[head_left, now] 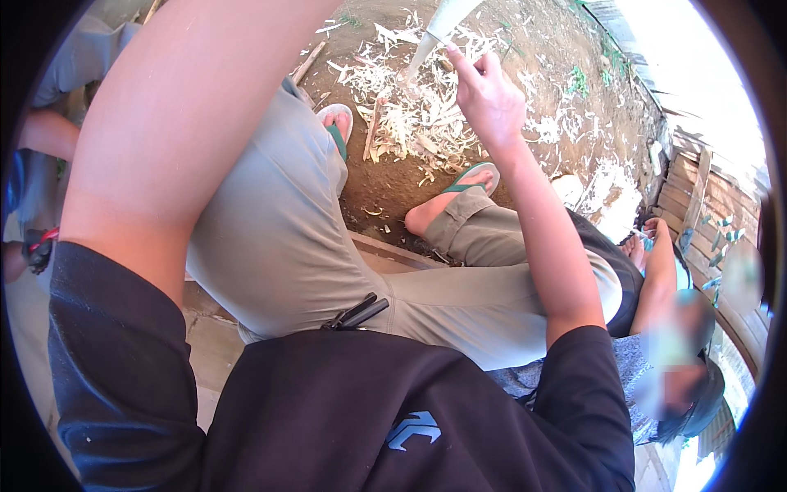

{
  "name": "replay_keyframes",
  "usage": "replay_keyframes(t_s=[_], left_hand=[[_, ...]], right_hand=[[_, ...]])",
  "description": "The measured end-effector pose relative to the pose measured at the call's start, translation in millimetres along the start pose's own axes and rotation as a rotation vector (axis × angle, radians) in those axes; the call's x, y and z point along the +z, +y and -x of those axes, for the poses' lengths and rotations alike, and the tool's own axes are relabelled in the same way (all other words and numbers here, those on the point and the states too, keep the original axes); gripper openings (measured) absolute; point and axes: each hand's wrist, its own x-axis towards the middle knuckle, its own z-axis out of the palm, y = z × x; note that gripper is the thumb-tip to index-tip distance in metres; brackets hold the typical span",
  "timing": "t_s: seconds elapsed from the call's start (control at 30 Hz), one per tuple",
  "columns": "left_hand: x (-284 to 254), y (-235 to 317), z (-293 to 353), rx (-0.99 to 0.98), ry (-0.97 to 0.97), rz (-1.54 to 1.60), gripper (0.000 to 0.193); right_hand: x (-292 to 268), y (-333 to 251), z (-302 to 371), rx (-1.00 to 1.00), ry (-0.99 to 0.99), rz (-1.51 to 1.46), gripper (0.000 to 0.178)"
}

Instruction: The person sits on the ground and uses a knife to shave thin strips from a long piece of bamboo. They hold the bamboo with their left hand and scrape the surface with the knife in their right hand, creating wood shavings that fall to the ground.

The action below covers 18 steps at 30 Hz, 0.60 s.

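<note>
Left edge: another person's arm, partly cut off.
Left hand: past the top edge; only the forearm shows, so its hold cannot be told.
Shavings: pale curls heaped on the dirt; plenty appears already shaved off.
Pale piece: at top centre, above the heap, its upper end out of frame; how much is left to shave cannot be told.
Right hand: fingers narrow, index fingertip at the piece; whether it grips is unclear.
Far right: a seated person's arm.
</note>
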Motion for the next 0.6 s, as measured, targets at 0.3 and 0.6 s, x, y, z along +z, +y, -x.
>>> replay_keyframes(t_s=[0.3,0.6], left_hand=[[-7.5,-22.3,-20.2,-0.101,0.028,0.001,0.049],[-15.9,-16.8,-10.4,-0.172,0.058,-0.025,0.049]], right_hand=[[-10.5,-10.1,-14.3,0.063,-0.020,-0.075,0.042],[-3.3,-17.3,-9.9,0.030,-0.158,-0.064,0.050]])
